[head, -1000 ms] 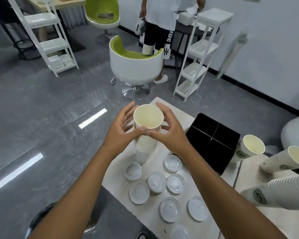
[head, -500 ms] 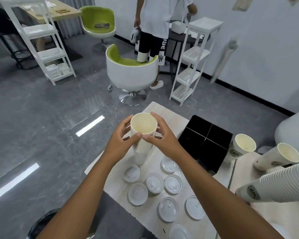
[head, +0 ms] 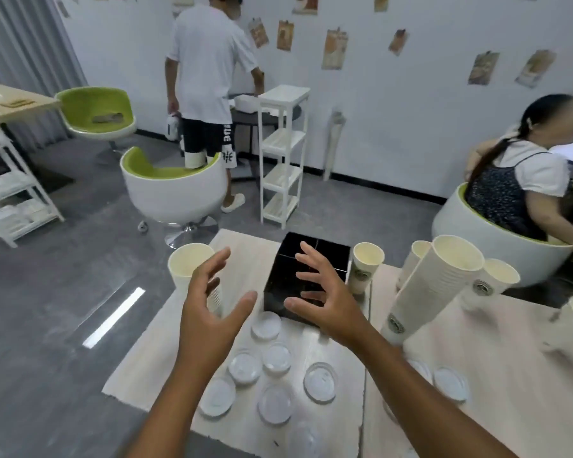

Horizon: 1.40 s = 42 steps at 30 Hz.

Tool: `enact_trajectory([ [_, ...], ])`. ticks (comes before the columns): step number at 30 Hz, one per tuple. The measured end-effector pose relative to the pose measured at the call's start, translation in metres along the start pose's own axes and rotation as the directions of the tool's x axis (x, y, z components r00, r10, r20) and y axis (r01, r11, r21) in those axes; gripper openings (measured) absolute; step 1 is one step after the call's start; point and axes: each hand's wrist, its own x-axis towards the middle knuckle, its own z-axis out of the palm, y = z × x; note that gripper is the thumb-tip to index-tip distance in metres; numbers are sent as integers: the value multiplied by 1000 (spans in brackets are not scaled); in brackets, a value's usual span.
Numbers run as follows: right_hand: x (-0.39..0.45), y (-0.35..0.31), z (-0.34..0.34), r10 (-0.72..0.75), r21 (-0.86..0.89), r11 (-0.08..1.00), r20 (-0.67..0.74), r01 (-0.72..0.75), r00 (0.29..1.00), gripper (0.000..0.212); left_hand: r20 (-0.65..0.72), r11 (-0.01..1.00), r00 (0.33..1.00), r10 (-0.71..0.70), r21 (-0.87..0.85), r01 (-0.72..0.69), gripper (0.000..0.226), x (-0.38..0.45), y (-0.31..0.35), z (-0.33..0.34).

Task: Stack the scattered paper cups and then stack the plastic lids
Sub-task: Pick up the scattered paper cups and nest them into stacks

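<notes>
Grey floor, white wall w/ paper cards pinned up, green-and-white chairs, a white shelf (head: 283, 153), one person standing w/ back to me, another seated at right. I'm at a pale wood table (head: 139, 368).

Both my hands are up over the table, fingers spread, holding nothing: left hand (head: 212, 312), right hand (head: 325, 302). Neither touches a cup.

Cup stack (head: 192, 276) stands upright at the table's far-left corner, just behind my left fingers. A single cup (head: 366, 267) stands just right of the black box (head: 306, 276). A taller stack (head: 434, 285) leans at right, w/ more cups near it. Lids (head: 277, 358) lie flat and scattered on the table below my hands, approx. a dozen, none stacked yet.

Handling, my guess: paper cups are v. light and crush easily, so I'd take one round the wall just under the rolled rim, where it's stiffest, w/ a loose grip. A tall stack tips easily; steady it low. Lids are thin, stiff-ish plastic, slick and flat on the wood; I'd lift each by its edge w/ fingertips.

Hard to see: my left hand covers most of the near stack's side, so no cup count. Lids at the bottom edge are blurred and partly cut off. Cups at far right are smeared; one is clipped by the frame.
</notes>
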Motion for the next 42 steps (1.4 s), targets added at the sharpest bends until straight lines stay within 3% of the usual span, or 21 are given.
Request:
enact_trajectory([
  [5,-59,12,-67,59,-10,998,-184,-61,981,92,268,989,963,1,-143,38,62,-21,19,88],
  [12,-134,36,-157,105,31,994,-372,-100,922,87,538,977,840,67,-206,53,58,-53,45,205],
  [21,-200,100,-312,206,103,979,-512,-178,834,84,664,981,747,32,-164,104,59,-87,75,385],
  [28,-216,173,-425,262,139,965,-537,-222,802,84,723,987,690,-15,-100,127,63,-85,73,524],
  [36,-216,259,-509,252,75,960,-657,-271,711,89,779,992,622,-79,-1,127,75,-70,41,646],
  [42,-206,321,-540,333,100,930,-635,-354,697,100,810,988,570,-138,73,136,86,-64,15,705],
])
